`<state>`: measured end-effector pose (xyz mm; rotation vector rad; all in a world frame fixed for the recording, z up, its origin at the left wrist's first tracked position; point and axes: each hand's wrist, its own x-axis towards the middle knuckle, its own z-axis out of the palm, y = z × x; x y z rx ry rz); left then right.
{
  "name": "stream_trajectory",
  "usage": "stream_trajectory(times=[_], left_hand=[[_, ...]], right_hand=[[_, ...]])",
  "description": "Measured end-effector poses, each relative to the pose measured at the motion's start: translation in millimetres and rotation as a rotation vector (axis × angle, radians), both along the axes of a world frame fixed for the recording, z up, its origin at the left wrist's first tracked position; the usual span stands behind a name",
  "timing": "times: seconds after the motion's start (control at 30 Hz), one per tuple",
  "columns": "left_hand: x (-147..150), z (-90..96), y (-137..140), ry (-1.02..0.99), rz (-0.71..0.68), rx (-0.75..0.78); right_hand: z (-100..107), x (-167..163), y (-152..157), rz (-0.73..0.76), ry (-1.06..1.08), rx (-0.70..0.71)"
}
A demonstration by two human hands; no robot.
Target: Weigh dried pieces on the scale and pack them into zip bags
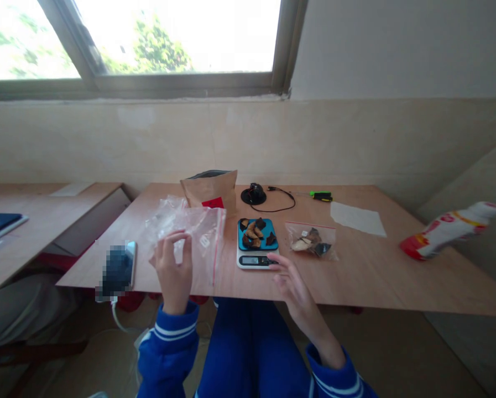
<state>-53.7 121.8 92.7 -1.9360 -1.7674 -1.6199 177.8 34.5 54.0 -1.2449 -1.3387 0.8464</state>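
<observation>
A small white kitchen scale (243, 261) with a blue platform stands before me. Several dark brown and tan dried pieces (255, 229), like mushroom slices, lie on it. My right hand (291, 279) reaches its front right corner, index fingertip at the buttons beside the display and the other fingers loosely extended. My left hand (173, 273) is raised over clear zip bags (206, 249), its fingers curved and the thumb near the index fingertip; I see nothing held in it. Right of the scale lies a zip bag of dried pieces (313, 243).
Behind the bags stands an open brown paper pouch (212, 190). A black round-based device (254, 194) with a cable, screwdrivers (322, 195) and white paper (358, 219) lie farther back. A phone (119, 269) is at the left edge, a tilted bottle (447, 231) at right.
</observation>
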Motion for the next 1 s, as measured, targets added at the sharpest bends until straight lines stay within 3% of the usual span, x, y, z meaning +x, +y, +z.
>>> stream_trajectory(times=[0.13, 0.33, 0.5, 0.7, 0.83, 1.0], left_hand=[[45, -9.4, -18, -0.127, -0.196, -0.030], [84, -24.5, -38, -0.329, -0.148, -0.104], [100, -34.6, -59, -0.502, -0.503, -0.365], [84, -34.7, -56, -0.498, -0.524, -0.428], [57, -35.4, -48, -0.441, -0.630, -0.434], [44, -39.5, -40, -0.465, -0.660, -0.435]], right_hand=[[15, -40, 25, 0.143, 0.194, -0.008], [7, -62, 37, -0.054, 0.366, -0.009], [-2, -58, 22, -0.012, 0.340, -0.075], [6, -60, 9, 0.237, 0.323, -0.074], [11, -65, 8, 0.293, 0.311, -0.083], [6, -71, 10, 0.288, 0.313, -0.122]])
